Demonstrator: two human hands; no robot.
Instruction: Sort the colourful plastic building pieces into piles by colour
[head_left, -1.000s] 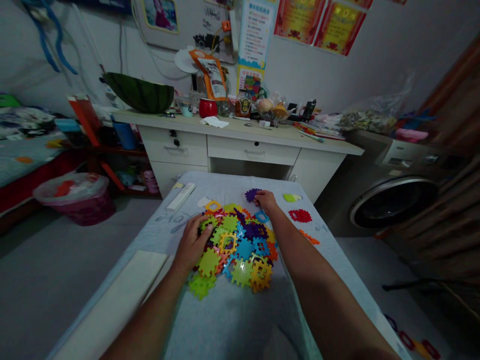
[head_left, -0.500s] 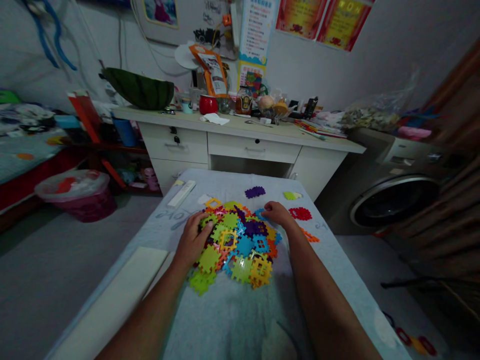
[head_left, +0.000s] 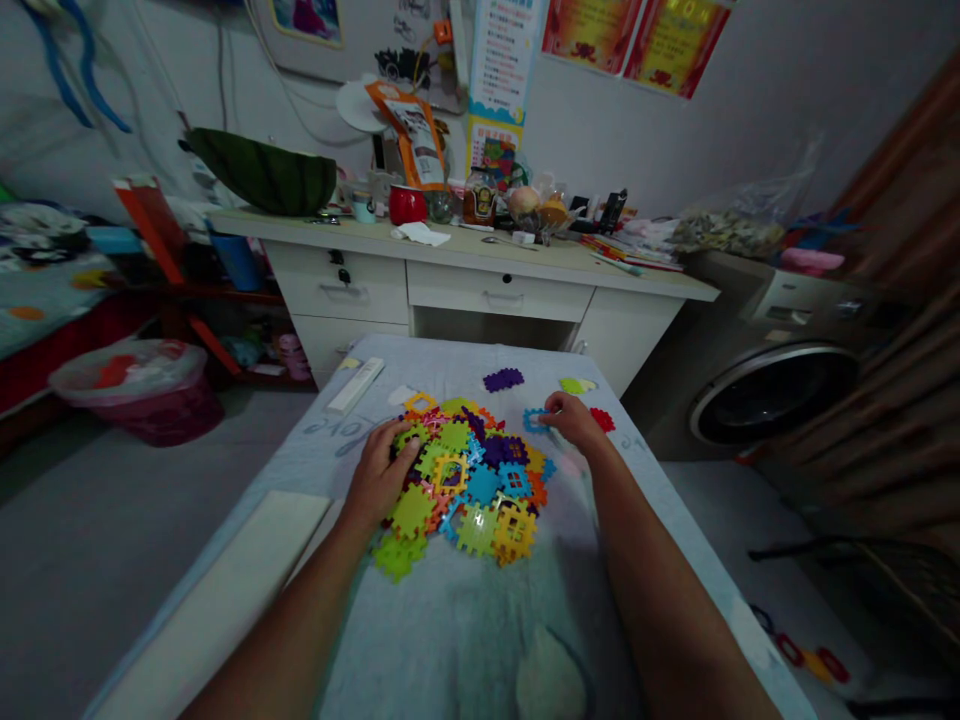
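A heap of coloured plastic interlocking tiles [head_left: 469,480] lies on a pale cloth-covered table [head_left: 465,620]. My left hand [head_left: 381,478] rests on the heap's left edge, fingers curled over a green tile. My right hand [head_left: 574,420] is at the heap's far right, fingertips pinching a blue tile [head_left: 534,419]. Set apart beyond the heap lie a purple tile [head_left: 503,379], a yellow-green tile [head_left: 574,385] and a red tile [head_left: 602,419], the red one partly hidden behind my right hand.
A flat white strip [head_left: 356,385] lies at the table's far left and a pale board [head_left: 225,600] along its near left edge. Beyond stand a cluttered white desk [head_left: 457,285], a washing machine [head_left: 772,390] and a pink bin [head_left: 135,390].
My right hand has drawn back from the purple tile, passed over the heap's right edge, and now pinches a blue tile lifted just off the heap. My left hand stayed put.
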